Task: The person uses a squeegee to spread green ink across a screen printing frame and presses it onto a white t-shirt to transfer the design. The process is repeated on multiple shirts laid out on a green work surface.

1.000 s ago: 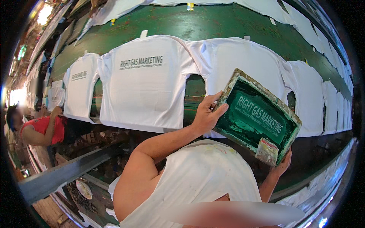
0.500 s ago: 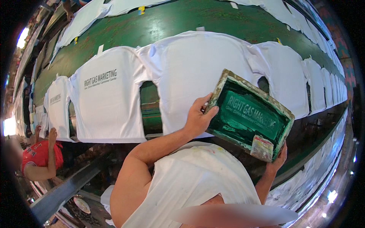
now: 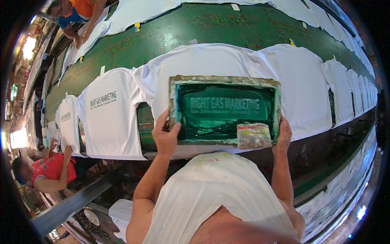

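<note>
Head: hands [image 3: 164, 138] [image 3: 283, 136] at printing frame [image 3: 225, 80] edges

Screen frame [image 3: 225, 79]: brown-grey, smeared whitish. Mesh [image 3: 221, 90]: deep green, paler lettering [image 3: 224, 103]. Small block [image 3: 254, 138]: mottled grey-white, red streak near top, yellowish flecks. Blank shirt [image 3: 302, 97]: plain white. Printed shirt [image 3: 109, 130]: white, dark grey lettering. Worktop [image 3: 203, 30]: green, speckled reddish-brown. Wearer's top [image 3: 219, 183]: white, faint yellow and pink stains. Co-worker's top [image 3: 46, 167]: red, pale marks. Second co-worker's top [image 3: 83, 7]: orange. Small tag [image 3: 137, 27]: yellow and blue.

The frame [image 3: 225, 79] is rough and crusted, apparently wood; its screen [image 3: 223, 92] looks smooth and glossy, the shirts [image 3: 106, 130] matt cloth, the table [image 3: 170, 38] glossy.
</note>
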### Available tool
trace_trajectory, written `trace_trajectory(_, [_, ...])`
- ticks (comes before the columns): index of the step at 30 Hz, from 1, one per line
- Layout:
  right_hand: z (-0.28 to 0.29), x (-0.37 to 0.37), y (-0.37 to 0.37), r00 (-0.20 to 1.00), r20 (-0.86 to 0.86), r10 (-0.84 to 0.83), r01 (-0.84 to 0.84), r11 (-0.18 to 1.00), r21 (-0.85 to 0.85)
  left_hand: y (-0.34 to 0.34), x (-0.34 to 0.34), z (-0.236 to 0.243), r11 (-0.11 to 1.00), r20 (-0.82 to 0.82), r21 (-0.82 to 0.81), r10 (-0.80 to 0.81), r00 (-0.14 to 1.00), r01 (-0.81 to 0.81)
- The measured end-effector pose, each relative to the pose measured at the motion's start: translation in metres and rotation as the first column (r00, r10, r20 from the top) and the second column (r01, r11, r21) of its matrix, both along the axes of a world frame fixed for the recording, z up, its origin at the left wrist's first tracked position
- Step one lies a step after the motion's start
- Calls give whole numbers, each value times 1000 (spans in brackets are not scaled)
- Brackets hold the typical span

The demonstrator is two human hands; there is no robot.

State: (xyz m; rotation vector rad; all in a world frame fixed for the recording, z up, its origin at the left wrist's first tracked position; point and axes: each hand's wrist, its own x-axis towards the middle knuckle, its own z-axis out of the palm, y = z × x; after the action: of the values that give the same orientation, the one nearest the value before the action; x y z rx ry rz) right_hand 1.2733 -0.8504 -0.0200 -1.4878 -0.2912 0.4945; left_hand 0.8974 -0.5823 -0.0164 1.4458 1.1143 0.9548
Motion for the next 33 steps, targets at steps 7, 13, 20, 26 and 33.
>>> trace_trajectory(7, [-16,-1,88,955,246,168,-113,968,-225,50,-21,-8,987,37,-114,119,992,-114])
trace_trajectory(13, [-9,2,112,939,281,201,-110,945,-308,66,-19,-10,981,27,-136,145,989,-140])
trace_trajectory(20, [-6,5,110,928,298,224,-100,920,-379,68,-20,-9,974,27,-173,150,988,-143])
trace_trajectory(26, [3,4,113,921,307,240,-113,918,-380,64,-20,-10,974,38,-183,146,989,-137])
trace_trajectory(33, [2,5,113,926,312,213,-96,932,-351,66,-21,-15,968,72,-209,153,986,-135])
